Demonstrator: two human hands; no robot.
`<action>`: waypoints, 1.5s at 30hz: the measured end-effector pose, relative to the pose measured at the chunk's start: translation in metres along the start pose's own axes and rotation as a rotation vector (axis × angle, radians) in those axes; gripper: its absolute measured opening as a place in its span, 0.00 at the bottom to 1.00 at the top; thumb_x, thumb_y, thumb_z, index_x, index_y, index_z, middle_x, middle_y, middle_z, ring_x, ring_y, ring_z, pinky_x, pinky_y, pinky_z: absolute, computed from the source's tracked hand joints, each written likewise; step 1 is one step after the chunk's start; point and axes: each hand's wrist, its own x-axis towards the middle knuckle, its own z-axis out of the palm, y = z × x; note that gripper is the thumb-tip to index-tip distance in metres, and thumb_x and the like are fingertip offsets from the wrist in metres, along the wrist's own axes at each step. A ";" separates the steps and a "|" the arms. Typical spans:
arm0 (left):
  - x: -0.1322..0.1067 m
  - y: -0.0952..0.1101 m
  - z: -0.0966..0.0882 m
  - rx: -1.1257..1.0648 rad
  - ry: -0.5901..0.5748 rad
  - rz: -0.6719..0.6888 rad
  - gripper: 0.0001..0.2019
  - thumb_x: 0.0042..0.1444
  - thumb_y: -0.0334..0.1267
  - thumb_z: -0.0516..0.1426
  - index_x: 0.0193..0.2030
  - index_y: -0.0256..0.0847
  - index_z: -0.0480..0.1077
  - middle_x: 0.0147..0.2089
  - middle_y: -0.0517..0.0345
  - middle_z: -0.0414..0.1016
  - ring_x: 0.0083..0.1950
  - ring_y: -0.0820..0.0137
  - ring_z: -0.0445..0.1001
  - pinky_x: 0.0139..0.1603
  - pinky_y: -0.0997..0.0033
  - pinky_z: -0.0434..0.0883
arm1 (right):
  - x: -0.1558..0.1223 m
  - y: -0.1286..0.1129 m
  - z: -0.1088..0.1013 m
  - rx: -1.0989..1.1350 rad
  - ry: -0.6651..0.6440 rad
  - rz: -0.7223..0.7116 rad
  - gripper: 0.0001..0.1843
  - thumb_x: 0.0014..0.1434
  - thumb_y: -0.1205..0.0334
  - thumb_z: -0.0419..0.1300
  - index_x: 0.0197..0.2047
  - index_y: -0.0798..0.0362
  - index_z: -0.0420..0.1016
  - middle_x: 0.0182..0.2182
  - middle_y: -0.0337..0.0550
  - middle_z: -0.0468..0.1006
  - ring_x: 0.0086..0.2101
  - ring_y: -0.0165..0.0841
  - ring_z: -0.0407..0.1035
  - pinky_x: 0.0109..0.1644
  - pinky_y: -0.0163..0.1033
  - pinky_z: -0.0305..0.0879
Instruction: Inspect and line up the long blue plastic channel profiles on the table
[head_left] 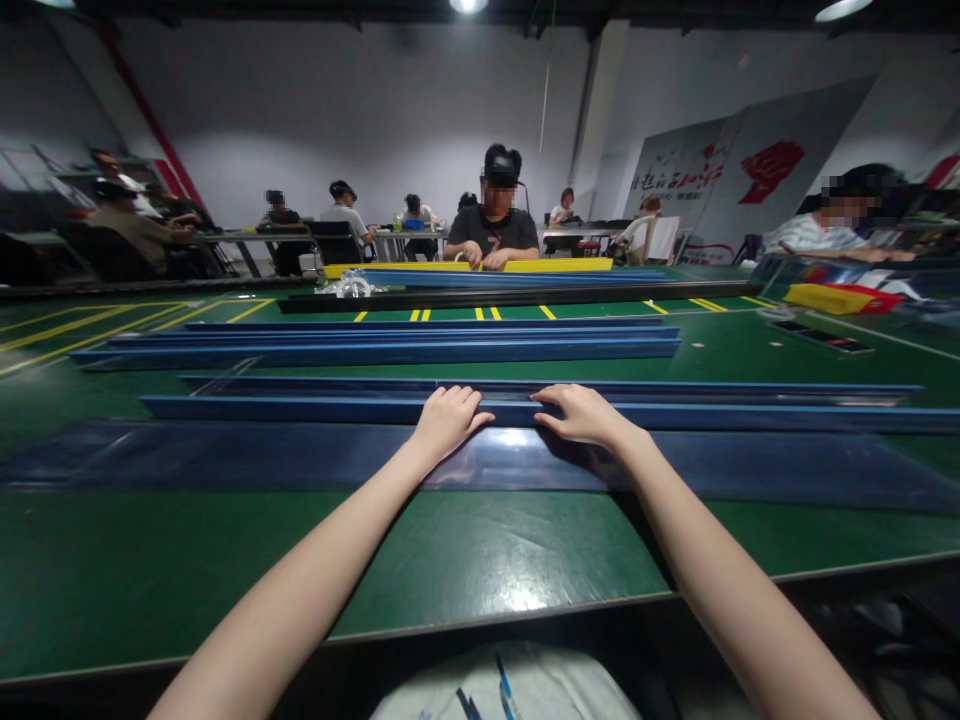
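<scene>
A long blue channel strip lies across the green table in front of me. Near its middle, my left hand grips the near wall, thumb on the front and fingers over the top. A short way to the right, my right hand holds the same wall, its fingers curled over the edge and the thumb in front. Between the hands the strip shows bare. Nearer to me, a clear plastic sheet lies flat along the strip, partly beneath my wrists.
More blue strips lie farther back, then a black strip and a yellow strip. A phone and a yellow-red item sit at right. Across the green table a person works; others sit behind.
</scene>
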 end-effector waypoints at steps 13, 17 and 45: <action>0.001 0.000 0.000 -0.013 -0.020 -0.008 0.16 0.58 0.50 0.51 0.34 0.37 0.67 0.33 0.55 0.73 0.37 0.66 0.71 0.35 0.68 0.58 | 0.001 -0.001 0.002 -0.010 -0.012 -0.026 0.23 0.56 0.55 0.52 0.52 0.56 0.70 0.50 0.49 0.72 0.50 0.39 0.66 0.52 0.39 0.59; 0.001 0.000 0.000 -0.013 -0.025 -0.011 0.16 0.58 0.50 0.50 0.34 0.37 0.67 0.33 0.55 0.73 0.37 0.66 0.71 0.35 0.68 0.58 | 0.001 -0.001 0.001 -0.020 -0.009 -0.027 0.23 0.57 0.55 0.52 0.52 0.56 0.70 0.50 0.49 0.73 0.50 0.39 0.66 0.52 0.38 0.60; 0.001 0.001 -0.003 -0.056 -0.064 -0.092 0.17 0.56 0.52 0.52 0.36 0.37 0.64 0.32 0.54 0.74 0.36 0.66 0.72 0.36 0.69 0.59 | 0.001 -0.015 -0.003 -0.111 0.052 -0.043 0.11 0.61 0.56 0.50 0.39 0.54 0.69 0.37 0.47 0.74 0.38 0.34 0.67 0.36 0.35 0.56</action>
